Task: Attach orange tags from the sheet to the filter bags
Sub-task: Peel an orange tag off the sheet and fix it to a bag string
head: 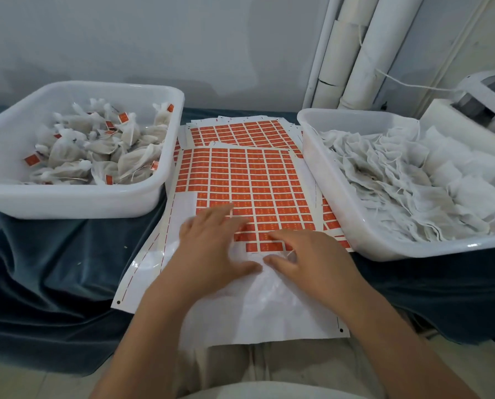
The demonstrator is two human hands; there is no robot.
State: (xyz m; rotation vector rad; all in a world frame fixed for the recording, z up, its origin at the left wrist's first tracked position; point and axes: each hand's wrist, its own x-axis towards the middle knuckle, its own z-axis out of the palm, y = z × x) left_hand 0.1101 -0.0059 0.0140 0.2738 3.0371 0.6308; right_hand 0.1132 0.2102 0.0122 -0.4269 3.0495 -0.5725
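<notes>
Left grip (211, 243) flat on sheet (249, 174) | right grip (306, 254) loosely curled, alongside

Left hand (209, 249) and right hand (312, 260) rest on the tag sheet (240, 180).

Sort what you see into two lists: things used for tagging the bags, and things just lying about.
In use: tag sheet; tub of empty bags; tub of tagged bags.
Lying about: white pipes; machine on the right; blue cloth.

Orange tag sheet (249, 180) flat at centre, near rows bare; empty filter bags (413, 182) heaped right, tagged bags (96, 148) left
</notes>
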